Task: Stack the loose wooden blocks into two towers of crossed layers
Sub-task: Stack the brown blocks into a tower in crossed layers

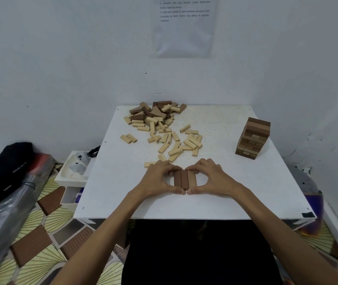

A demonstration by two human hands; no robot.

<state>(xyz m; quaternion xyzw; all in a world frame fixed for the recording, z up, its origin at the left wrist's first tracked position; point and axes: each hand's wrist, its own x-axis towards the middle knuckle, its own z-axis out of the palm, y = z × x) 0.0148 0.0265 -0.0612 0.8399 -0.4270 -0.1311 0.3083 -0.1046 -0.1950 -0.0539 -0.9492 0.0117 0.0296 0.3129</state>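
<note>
Clutter sits off the table's left edge: a black bag [5,171] lying partly on blurred plastic wrap, and a white tray [71,171] whose contents I cannot make out. On the white table [122,202], loose blocks [159,124] lie heaped at the far side and scattered nearer. At the near middle, the left hand [159,179] and right hand [211,177] clamp a row of three blocks [184,178] between them. Their fingers curl over its far end and hide it, with the thumbs nearly touching at the near end. A wall paper [184,27] above is cut off, its text unreadable. Rightward stands a tower [253,138] of crossed layers.
</note>
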